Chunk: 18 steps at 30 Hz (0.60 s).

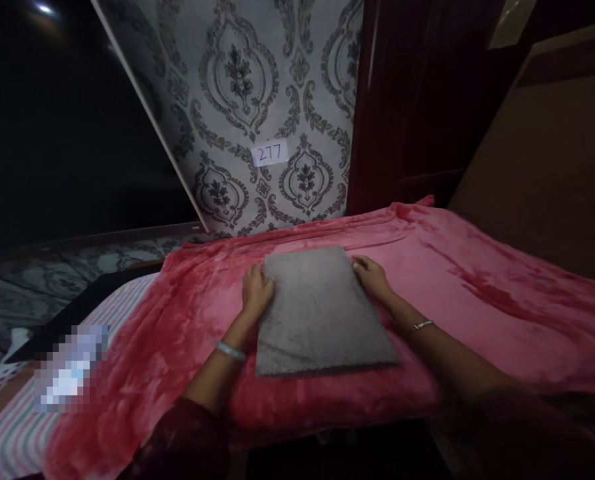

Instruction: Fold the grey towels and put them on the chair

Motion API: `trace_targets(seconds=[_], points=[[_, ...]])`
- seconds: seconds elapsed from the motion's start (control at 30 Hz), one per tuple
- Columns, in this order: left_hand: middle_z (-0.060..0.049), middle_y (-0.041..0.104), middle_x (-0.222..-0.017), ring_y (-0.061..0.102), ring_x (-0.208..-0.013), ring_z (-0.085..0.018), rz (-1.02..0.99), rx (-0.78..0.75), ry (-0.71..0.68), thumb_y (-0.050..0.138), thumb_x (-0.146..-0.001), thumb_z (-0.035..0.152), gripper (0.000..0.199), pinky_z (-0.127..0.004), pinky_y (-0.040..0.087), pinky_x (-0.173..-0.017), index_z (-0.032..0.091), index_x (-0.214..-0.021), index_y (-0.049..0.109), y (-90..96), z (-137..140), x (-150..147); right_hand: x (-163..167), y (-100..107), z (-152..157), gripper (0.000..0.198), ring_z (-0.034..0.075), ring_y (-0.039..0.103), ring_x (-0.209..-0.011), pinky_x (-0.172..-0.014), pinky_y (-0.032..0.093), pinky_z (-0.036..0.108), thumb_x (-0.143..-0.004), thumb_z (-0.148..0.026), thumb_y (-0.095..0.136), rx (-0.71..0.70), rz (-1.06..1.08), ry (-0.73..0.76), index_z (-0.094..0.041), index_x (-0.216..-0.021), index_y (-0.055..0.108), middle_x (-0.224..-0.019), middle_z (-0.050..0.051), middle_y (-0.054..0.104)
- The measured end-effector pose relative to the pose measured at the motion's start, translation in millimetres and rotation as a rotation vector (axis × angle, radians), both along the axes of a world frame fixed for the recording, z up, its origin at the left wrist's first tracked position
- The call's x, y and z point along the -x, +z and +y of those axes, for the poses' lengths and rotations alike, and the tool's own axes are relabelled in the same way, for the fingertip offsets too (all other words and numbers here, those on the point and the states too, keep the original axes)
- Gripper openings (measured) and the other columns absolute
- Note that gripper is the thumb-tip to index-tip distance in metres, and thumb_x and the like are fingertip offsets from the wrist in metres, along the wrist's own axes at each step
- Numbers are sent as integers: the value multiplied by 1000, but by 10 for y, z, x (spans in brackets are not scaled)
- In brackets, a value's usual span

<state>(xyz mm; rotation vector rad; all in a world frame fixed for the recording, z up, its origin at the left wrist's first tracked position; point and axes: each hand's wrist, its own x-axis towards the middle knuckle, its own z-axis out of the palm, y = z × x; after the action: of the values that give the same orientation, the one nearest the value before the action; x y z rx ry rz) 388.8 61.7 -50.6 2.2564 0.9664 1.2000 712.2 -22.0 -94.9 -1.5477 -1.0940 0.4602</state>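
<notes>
A flat grey rectangular cloth [320, 313] with fuzzy edges lies on the pink and red plush blanket [477, 320]. At its upper left edge is my left hand [257, 291], the thumb over the border and the fingers curled beside it. My right hand [371, 275] pinches at the upper right edge, fingers bent inward. Parts of the fingertips on both hands are hidden, so how much cloth each one grips is hard to see.
A striped cloth [112, 303] shows at the left, with a blurred-out item [72, 370] on it. Behind are a large dark screen [72, 133], patterned wallpaper with a paper label [270, 153] reading 277, and a dark red cabinet [407, 100]. A cardboard panel [552, 147] leans at right.
</notes>
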Motion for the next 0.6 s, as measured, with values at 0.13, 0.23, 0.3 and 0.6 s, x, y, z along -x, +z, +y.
trace_targets(seconds=[0.13,0.23,0.3,0.6], points=[[-8,69,-127,60,-123,-23,404,-172,-451,50,-97,29,29,-43,47,-109,23,-121,65,67,-850,9,273,220,-262,46,27,39,-144,-121,25,52,-96,-43,50,-98,-505,402,-26,-137,62,-150,8,52],[-10,60,-143,49,-139,-26,612,-253,-568,56,-95,31,42,-48,38,-118,24,-136,58,-21,-1344,5,611,295,-395,51,25,25,-151,-124,17,53,-103,-44,40,-35,-820,790,-30,-152,46,-159,6,39],[-12,48,-154,40,-146,-28,683,-283,-534,58,-94,31,55,-52,34,-119,24,-147,47,-103,-1495,8,778,295,-408,53,24,17,-153,-124,12,54,-105,-45,38,40,-875,923,-31,-156,38,-163,4,32],[-6,45,-157,39,-147,-27,712,-244,-538,54,-96,26,56,-53,33,-120,28,-151,42,-88,-1521,19,746,227,-202,60,23,10,-155,-124,5,53,-103,-52,43,5,-938,998,-35,-159,27,-166,3,25]])
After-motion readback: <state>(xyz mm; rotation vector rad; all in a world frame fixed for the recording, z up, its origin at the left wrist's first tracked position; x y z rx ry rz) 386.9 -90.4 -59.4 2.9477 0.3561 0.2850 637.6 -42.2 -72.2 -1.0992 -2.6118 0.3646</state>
